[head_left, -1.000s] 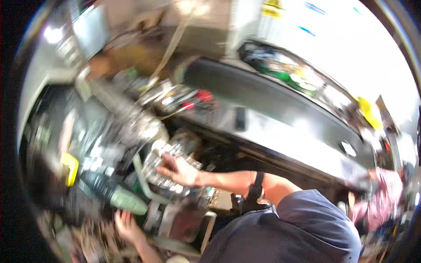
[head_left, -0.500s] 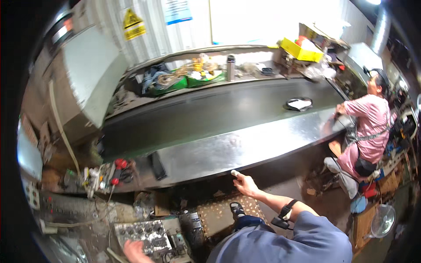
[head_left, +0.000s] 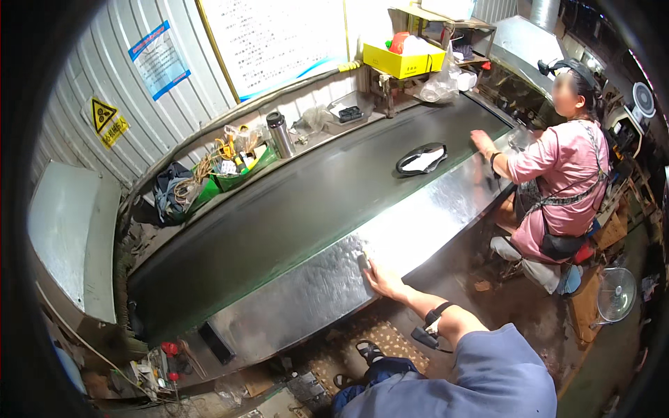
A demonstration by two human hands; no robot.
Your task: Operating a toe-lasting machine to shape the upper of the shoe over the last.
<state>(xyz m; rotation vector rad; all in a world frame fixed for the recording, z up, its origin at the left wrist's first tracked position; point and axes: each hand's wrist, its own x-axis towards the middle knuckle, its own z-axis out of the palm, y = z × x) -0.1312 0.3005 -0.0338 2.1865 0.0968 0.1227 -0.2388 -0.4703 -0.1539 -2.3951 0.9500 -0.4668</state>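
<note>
My right hand (head_left: 382, 279) is over the front edge of the shiny metal strip (head_left: 293, 289) that borders the long bench. Its fingers look closed together, and something small and pale shows at their tips, too blurred to name. A dark strap with a small device (head_left: 428, 331) goes round my right forearm. My left hand is out of view. Beyond the metal strip runs a wide dark green belt (head_left: 272, 216). A black oval dish (head_left: 402, 167) with white contents rests on it, farther off to the right.
A co-worker in pink (head_left: 564, 167) sits at the right end, one hand over the belt. A flat black object (head_left: 217, 343) and red-handled tools (head_left: 169, 350) lie at the left end. A steel flask (head_left: 280, 134) and yellow box (head_left: 404, 63) stand behind. A fan (head_left: 616, 296) is at right.
The view has swung to the left end's side and tilted. My right hand has moved forward onto the metal strip. My left hand has left the picture. The co-worker's hand reaches farther over the belt.
</note>
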